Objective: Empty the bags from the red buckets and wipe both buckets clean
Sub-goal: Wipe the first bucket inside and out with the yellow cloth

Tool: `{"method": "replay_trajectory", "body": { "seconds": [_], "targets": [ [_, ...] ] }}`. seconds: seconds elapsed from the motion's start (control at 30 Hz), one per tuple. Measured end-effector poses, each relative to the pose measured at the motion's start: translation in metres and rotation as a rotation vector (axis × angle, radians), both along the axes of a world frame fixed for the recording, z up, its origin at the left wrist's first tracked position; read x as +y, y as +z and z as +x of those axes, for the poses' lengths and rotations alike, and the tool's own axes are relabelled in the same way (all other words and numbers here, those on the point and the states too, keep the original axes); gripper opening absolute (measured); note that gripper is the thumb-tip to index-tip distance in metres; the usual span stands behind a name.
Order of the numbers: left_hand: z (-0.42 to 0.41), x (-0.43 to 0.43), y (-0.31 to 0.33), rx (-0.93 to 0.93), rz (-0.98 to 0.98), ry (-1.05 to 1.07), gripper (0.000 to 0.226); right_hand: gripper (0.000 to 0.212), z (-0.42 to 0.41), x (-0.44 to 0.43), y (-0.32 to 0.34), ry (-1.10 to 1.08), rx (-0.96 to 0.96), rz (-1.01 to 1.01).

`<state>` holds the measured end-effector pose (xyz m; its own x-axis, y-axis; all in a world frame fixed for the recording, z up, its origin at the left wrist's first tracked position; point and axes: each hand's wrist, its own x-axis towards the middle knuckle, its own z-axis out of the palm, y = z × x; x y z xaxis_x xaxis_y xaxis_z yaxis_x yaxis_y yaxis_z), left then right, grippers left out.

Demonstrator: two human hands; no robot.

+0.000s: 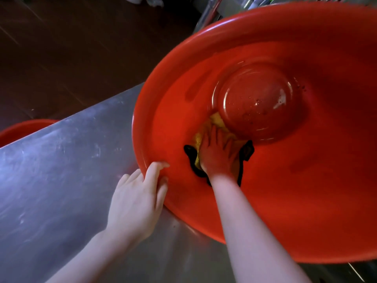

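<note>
Red bucket fills right of frame on steel table; left hand grips its lower-left rim, right hand presses flat-fingered on yellow cloth against inner wall; specks on base, possibly grit: brace rim, wipe downward into base

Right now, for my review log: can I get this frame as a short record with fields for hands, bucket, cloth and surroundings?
bucket: big red bucket at the steel table, opening toward the camera
left hand: grips the bucket's rim
right hand: flat fingers press the yellow cloth against the inner wall
bucket floor: dark specks and a pale smear
other: second red bucket, partly visible past the table's edge
bags: none in view
</note>
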<state>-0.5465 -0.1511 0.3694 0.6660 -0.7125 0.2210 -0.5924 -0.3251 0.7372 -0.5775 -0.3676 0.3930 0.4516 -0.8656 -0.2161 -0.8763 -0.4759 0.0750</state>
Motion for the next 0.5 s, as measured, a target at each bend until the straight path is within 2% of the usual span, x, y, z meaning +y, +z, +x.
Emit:
{"method": "replay_trajectory", "body": {
  "seconds": [0.1,0.2,0.27,0.43,0.5],
  "targets": [
    [0.0,0.002,0.001,0.005,0.007,-0.017,0.026,0.057,-0.026,0.057,-0.001,0.171,0.018,-0.057],
    [0.0,0.005,0.003,0.035,-0.005,0.0,0.025,0.07,-0.051,0.108,0.001,0.317,0.069,-0.09],
    [0.001,0.004,0.003,0.044,0.002,0.014,0.026,0.071,-0.043,0.096,-0.001,0.297,0.082,-0.087],
    [-0.002,0.004,0.007,0.058,-0.008,0.021,0.025,0.055,-0.005,0.011,0.006,0.135,-0.105,-0.041],
    [0.001,0.01,0.011,0.069,-0.005,0.008,0.034,0.055,0.0,-0.008,0.002,0.111,-0.112,-0.044]
  ]
}}
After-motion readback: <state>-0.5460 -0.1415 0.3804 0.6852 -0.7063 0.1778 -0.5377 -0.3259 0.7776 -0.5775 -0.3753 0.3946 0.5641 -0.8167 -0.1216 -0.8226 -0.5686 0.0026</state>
